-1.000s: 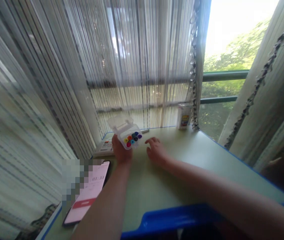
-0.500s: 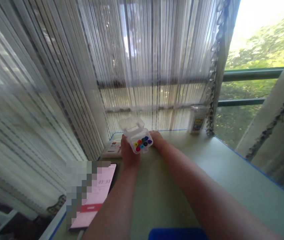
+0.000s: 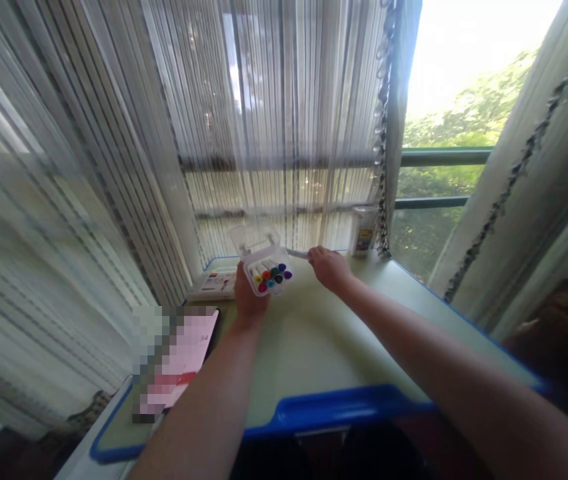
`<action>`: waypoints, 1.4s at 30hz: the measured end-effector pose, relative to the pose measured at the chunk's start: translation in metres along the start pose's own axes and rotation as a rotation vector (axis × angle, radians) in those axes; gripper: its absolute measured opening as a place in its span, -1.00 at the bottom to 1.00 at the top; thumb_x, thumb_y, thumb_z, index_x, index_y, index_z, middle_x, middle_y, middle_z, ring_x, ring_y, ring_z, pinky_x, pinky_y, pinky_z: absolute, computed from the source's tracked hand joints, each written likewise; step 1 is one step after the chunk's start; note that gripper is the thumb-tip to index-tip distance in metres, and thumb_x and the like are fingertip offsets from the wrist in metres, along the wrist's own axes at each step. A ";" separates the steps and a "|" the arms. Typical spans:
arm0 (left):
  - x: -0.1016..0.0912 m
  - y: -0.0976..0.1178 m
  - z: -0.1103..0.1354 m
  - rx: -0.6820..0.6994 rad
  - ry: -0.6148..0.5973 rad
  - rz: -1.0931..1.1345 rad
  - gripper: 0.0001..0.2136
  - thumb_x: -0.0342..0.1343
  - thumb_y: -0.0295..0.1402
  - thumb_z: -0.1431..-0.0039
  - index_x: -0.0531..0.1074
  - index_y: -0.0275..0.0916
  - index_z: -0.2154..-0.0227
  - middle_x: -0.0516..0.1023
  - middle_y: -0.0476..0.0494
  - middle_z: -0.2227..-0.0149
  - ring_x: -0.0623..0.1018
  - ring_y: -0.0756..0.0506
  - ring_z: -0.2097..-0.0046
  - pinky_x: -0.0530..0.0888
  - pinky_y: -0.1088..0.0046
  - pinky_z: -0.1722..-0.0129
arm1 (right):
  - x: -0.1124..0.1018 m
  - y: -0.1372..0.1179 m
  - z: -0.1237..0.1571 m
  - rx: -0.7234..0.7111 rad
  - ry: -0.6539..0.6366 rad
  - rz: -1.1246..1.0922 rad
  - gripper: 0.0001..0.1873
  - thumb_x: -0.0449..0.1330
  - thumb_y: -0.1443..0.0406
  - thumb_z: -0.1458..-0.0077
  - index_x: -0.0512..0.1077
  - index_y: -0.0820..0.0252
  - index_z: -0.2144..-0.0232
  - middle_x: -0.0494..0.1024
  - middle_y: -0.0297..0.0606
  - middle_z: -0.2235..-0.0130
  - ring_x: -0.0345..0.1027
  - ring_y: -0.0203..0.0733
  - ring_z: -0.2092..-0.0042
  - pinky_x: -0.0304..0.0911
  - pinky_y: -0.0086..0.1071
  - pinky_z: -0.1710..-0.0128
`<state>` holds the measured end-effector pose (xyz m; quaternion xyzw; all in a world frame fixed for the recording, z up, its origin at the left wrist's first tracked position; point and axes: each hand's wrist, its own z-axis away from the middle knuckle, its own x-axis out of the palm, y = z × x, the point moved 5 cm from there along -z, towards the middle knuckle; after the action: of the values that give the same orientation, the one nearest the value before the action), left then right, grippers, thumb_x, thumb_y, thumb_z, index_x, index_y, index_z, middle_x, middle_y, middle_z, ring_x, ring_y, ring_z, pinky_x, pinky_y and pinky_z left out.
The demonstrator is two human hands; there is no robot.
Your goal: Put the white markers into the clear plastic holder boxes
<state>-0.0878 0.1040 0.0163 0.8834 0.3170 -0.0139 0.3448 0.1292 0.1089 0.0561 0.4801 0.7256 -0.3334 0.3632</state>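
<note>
My left hand is closed around a clear plastic case, tilted toward me with its lid up. Inside it are several white-bodied markers with coloured ends: yellow, orange, red, blue, purple, black and others. To the right of the case, my right hand is closed on a slim pale stick. The stick points left toward the case's side; whether it touches the case I cannot tell, nor exactly what it is.
On the left of the pale green table lie a flat white box and a phone, partly pixelated. An upright clear container stands at the far right corner. Curtains hang behind; a blue rim edges the table.
My right hand has moved right, away from the case, and the pale stick now shows between them. The left hand still holds the case. The view has shifted, revealing the table's front edge.
</note>
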 end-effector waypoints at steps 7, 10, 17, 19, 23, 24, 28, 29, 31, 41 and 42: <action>-0.008 0.022 0.004 0.062 0.024 -0.016 -0.72 0.14 -0.24 -0.05 0.36 -0.18 0.17 0.56 -0.30 0.17 0.59 -0.34 0.08 0.53 0.05 0.11 | -0.032 0.013 0.057 0.047 0.603 -0.710 -0.83 0.08 0.23 -0.22 0.35 0.17 0.17 0.55 -0.12 0.19 0.45 -0.13 0.19 0.41 -0.26 0.26; -0.008 0.025 0.004 0.104 -0.031 -0.035 -0.67 0.20 -0.24 -0.02 0.37 -0.18 0.13 0.56 -0.30 0.16 0.57 -0.38 0.02 0.53 0.04 0.09 | -0.031 -0.009 0.080 -0.016 0.654 -0.842 -0.89 0.07 0.22 -0.23 0.34 0.11 0.27 0.56 -0.16 0.16 0.47 -0.17 0.13 0.41 -0.23 0.12; -0.012 0.026 0.004 0.109 -0.029 -0.061 -0.70 0.18 -0.31 -0.05 0.35 -0.14 0.13 0.55 -0.32 0.13 0.56 -0.35 0.00 0.52 -0.01 0.03 | -0.025 -0.025 0.094 -0.088 0.561 -1.087 -0.73 0.06 0.07 -0.25 0.38 0.12 0.25 0.52 -0.11 0.05 0.45 -0.12 0.04 0.39 -0.22 0.08; -0.011 0.028 0.004 0.133 -0.035 -0.051 -0.72 0.18 -0.35 -0.04 0.36 -0.13 0.14 0.54 -0.33 0.11 0.55 -0.34 -0.02 0.52 0.00 0.00 | -0.029 -0.017 0.093 -0.036 0.676 -1.110 -0.64 0.02 -0.01 -0.24 0.39 0.12 0.24 0.50 -0.16 0.13 0.43 -0.15 0.14 0.39 -0.26 0.20; -0.008 0.030 0.004 0.112 -0.076 -0.069 -0.76 0.14 -0.40 -0.06 0.36 -0.15 0.17 0.54 -0.32 0.11 0.56 -0.34 -0.02 0.52 -0.01 0.01 | -0.030 0.001 0.092 0.233 0.800 -1.269 -0.58 -0.02 -0.09 -0.21 0.32 0.10 0.33 0.19 -0.50 0.57 0.07 -0.34 0.58 0.10 -0.45 0.59; -0.008 0.030 0.005 0.099 -0.080 -0.080 -0.76 0.14 -0.41 -0.05 0.36 -0.15 0.17 0.54 -0.32 0.11 0.56 -0.34 -0.01 0.52 -0.01 0.02 | -0.030 0.002 0.091 0.264 0.781 -1.335 -0.59 -0.02 -0.10 -0.21 0.29 0.08 0.34 0.10 -0.56 0.62 -0.01 -0.35 0.62 0.02 -0.47 0.63; -0.008 0.030 0.006 0.091 -0.073 -0.092 -0.77 0.17 -0.41 -0.04 0.35 -0.15 0.20 0.55 -0.31 0.15 0.58 -0.33 0.04 0.54 0.03 0.08 | -0.035 -0.004 0.091 0.213 0.730 -1.418 -0.60 0.06 -0.11 -0.17 0.19 0.06 0.35 0.21 -0.54 0.59 0.10 -0.36 0.60 0.10 -0.48 0.64; -0.008 0.030 0.007 0.103 -0.072 -0.084 -0.78 0.17 -0.40 -0.05 0.35 -0.15 0.21 0.55 -0.31 0.16 0.58 -0.32 0.04 0.53 0.04 0.08 | -0.038 -0.007 0.092 0.168 0.727 -1.388 -0.61 0.10 -0.10 -0.16 0.19 0.06 0.34 0.27 -0.51 0.55 0.16 -0.35 0.57 0.16 -0.47 0.61; -0.008 0.028 0.008 0.123 -0.065 -0.073 -0.79 0.17 -0.39 -0.05 0.36 -0.16 0.23 0.56 -0.32 0.17 0.58 -0.32 0.05 0.52 0.04 0.07 | -0.043 -0.015 0.095 0.054 0.709 -1.289 -0.63 0.13 -0.07 -0.16 0.21 0.06 0.32 0.37 -0.46 0.45 0.25 -0.35 0.51 0.26 -0.43 0.51; -0.003 0.036 0.010 0.178 -0.155 -0.100 -0.72 0.16 -0.33 -0.06 0.34 -0.17 0.14 0.54 -0.31 0.07 0.54 -0.31 -0.02 0.46 0.08 -0.02 | -0.043 -0.034 0.096 -0.066 0.494 -1.008 -0.70 0.20 0.02 -0.15 0.29 0.09 0.32 0.37 -0.48 0.53 0.19 -0.36 0.54 0.12 -0.47 0.54; -0.001 0.038 0.010 0.194 -0.179 -0.092 -0.71 0.17 -0.34 -0.05 0.35 -0.18 0.13 0.54 -0.32 0.06 0.53 -0.31 -0.04 0.46 0.09 -0.04 | -0.041 -0.032 0.095 -0.035 0.506 -1.027 -0.69 0.22 0.02 -0.13 0.27 0.08 0.34 0.32 -0.52 0.56 0.14 -0.37 0.56 0.07 -0.49 0.57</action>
<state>-0.0654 0.0755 0.0315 0.8924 0.3224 -0.1390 0.2835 0.1302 0.0008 0.0467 0.1248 0.9355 -0.3296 -0.0226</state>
